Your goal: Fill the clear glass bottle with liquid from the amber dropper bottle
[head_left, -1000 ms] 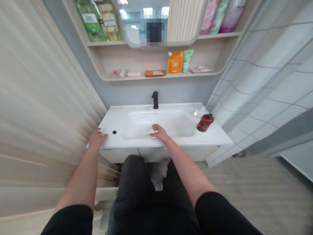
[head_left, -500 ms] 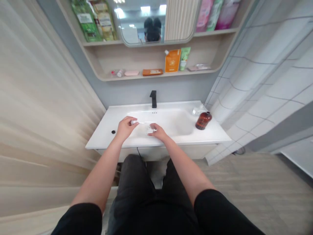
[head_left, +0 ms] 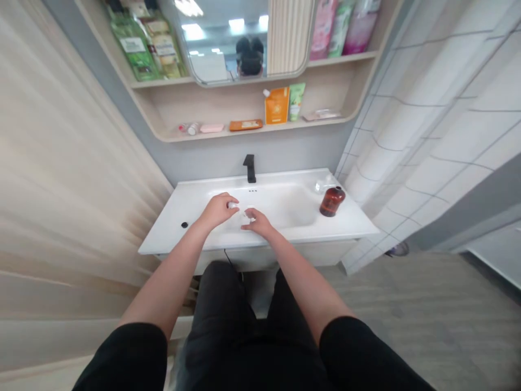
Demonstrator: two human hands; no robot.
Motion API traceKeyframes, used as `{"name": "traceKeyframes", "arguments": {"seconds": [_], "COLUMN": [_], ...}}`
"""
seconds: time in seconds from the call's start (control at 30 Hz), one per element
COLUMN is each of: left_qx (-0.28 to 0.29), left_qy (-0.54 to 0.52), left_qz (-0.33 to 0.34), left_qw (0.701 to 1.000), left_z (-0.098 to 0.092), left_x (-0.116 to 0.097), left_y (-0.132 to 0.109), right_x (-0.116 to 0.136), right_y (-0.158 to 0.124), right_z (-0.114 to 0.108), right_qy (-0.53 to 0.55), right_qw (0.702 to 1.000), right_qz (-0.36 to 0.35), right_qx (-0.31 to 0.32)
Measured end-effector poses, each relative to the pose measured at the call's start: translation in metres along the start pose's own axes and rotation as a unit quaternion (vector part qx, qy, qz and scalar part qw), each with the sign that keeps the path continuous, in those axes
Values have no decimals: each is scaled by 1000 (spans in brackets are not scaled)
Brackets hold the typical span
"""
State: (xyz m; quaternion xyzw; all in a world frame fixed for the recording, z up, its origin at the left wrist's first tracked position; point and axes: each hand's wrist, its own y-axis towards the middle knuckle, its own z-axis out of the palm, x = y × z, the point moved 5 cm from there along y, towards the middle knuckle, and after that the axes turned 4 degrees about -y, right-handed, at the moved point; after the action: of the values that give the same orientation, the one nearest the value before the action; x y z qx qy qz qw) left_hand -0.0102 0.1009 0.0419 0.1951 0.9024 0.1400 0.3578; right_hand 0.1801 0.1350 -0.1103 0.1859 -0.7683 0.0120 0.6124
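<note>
Over the front left of the white sink (head_left: 301, 209), my left hand (head_left: 217, 210) pinches a small white pump head (head_left: 233, 205) between thumb and fingers. Just to its right, my right hand (head_left: 259, 222) is closed around a small clear bottle (head_left: 248, 214), mostly covered by the fingers and hard to see against the white basin. The two hands are close but apart. A brown bottle (head_left: 332, 201) without a cap stands on the right side of the counter, with a clear plastic item (head_left: 324, 185) lying behind it.
A black faucet (head_left: 249, 168) rises at the sink's back. Above hangs a shelf (head_left: 163, 133) with an orange pouch (head_left: 277, 106), a green tube (head_left: 297, 101) and several small items. Green and yellow bottles stand upper left, pink ones upper right. A curtain (head_left: 81, 190) hangs at left.
The thin tube seen reaching from the pump head toward the bottle no longer shows clearly. My left hand has come slightly nearer the right one. The view has shifted a little.
</note>
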Motion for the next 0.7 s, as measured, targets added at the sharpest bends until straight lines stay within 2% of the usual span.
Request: {"name": "traceKeyframes", "arguments": {"seconds": [0.17, 0.23, 0.33, 0.4, 0.53, 0.7], "left_qx": [7, 19, 38, 13, -97, -150], "left_qy": [41, 48, 37, 0, -141, -259], "left_qz": [1, -7, -26, -53, -124, -130], "left_qw": [999, 999, 998, 998, 977, 945], "left_z": [5, 16, 42, 59, 86, 109], "left_x": [5, 8, 15, 23, 48, 67], "left_y": [4, 1, -8, -15, -30, -41], "right_x": [-4, -5, -6, -6, -3, 2], "right_y": [1, 2, 2, 2, 1, -1], "right_z": [2, 3, 4, 4, 2, 0], "right_qy": [9, 12, 29, 38, 48, 36], "right_qw": [1000, 1000, 999, 999, 999, 999], "right_qz": [-1, -3, -5, -2, 7, 9], "right_qx": [3, 7, 16, 17, 20, 16]}}
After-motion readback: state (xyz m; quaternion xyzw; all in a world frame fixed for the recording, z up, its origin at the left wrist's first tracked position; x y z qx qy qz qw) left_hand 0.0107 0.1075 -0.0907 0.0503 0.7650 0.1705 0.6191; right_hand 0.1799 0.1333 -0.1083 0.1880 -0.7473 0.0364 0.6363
